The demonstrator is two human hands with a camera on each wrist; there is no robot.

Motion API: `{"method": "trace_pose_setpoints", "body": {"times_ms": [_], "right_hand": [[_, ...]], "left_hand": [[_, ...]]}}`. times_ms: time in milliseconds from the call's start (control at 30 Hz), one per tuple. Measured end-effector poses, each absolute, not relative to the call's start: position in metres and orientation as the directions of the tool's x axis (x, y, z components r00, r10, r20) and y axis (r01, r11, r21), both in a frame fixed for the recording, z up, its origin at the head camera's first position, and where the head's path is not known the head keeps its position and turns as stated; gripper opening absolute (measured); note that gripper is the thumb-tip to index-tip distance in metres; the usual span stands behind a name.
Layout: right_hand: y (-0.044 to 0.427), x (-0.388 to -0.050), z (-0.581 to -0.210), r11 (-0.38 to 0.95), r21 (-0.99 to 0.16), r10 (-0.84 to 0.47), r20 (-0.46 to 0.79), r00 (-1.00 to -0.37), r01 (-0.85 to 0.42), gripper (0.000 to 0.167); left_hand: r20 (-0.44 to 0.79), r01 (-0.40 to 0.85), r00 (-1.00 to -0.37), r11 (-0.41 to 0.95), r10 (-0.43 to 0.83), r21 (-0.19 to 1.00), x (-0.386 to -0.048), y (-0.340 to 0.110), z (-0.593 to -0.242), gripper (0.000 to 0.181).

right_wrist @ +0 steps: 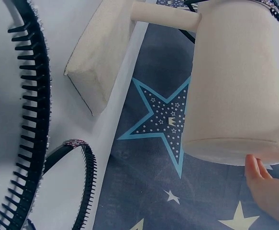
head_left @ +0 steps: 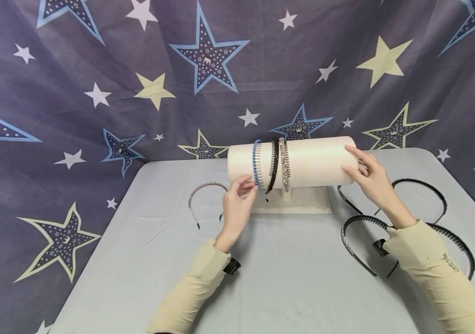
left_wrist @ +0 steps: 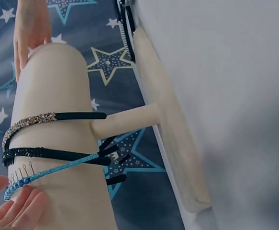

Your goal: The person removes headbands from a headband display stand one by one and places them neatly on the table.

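Observation:
A cream padded roll (head_left: 316,160) lies level on a T-shaped headband stand with a flat base (head_left: 310,202). Round it sit a blue braided headband (head_left: 256,162) with comb teeth, a black beaded headband (head_left: 275,167) and a sparkly rhinestone headband (head_left: 284,164). My left hand (head_left: 238,204) pinches the blue headband low on the roll's front; in the left wrist view its fingers (left_wrist: 27,208) lie beside the braid. At the roll's right end, my right hand (head_left: 371,178) rests with fairly straight, spread fingers. The right wrist view shows fingertips (right_wrist: 254,165) touching the end face.
A beaded headband (head_left: 193,197) lies left of the stand, partly behind my left hand. Several dark toothed headbands lie on the right, including a black one (head_left: 439,195) and a rhinestone one (head_left: 348,243). A star-patterned cloth (head_left: 237,106) hangs behind the cloth-covered table (head_left: 287,278).

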State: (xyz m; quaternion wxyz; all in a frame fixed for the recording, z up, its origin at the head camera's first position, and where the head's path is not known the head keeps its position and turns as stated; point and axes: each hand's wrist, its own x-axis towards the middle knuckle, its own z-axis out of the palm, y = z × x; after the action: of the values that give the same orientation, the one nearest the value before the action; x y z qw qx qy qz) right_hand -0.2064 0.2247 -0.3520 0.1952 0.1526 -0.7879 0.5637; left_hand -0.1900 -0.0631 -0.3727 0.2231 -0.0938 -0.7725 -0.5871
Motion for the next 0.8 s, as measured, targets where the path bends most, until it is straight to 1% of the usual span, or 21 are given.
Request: {"method": "trace_pose_setpoints", "body": {"times_ms": [167,333,600,667,800], "right_hand": [[0.226,-0.208,-0.354,0.317,-0.826,-0.022,0.485,-0.874,-0.467,0.047],[0.230,-0.214,-0.363,0.309,-0.824,-0.024,0.492,-0.870,-0.474,0.048],[0.231,-0.215,-0.364,0.308,-0.824,-0.028,0.492,-0.870,-0.475,0.048],[0.231,-0.215,-0.363,0.312,-0.824,-0.027,0.490,-0.871,-0.473,0.048],[0.231,-0.215,-0.363,0.316,-0.825,-0.026,0.485,-0.874,-0.468,0.048]], "left_hand": [[0.435,0.395,-0.894,0.264,-0.111,0.880,-0.190,-0.059,-0.373,0.027],[0.438,0.397,-0.891,0.265,-0.119,0.879,-0.191,-0.056,-0.374,0.026],[0.424,0.391,-0.895,0.216,-0.138,0.895,-0.194,-0.050,-0.375,0.024],[0.413,0.379,-0.899,0.216,-0.143,0.900,-0.188,-0.048,-0.366,0.024],[0.401,0.363,-0.904,0.231,-0.147,0.903,-0.187,-0.046,-0.365,0.025]]}}
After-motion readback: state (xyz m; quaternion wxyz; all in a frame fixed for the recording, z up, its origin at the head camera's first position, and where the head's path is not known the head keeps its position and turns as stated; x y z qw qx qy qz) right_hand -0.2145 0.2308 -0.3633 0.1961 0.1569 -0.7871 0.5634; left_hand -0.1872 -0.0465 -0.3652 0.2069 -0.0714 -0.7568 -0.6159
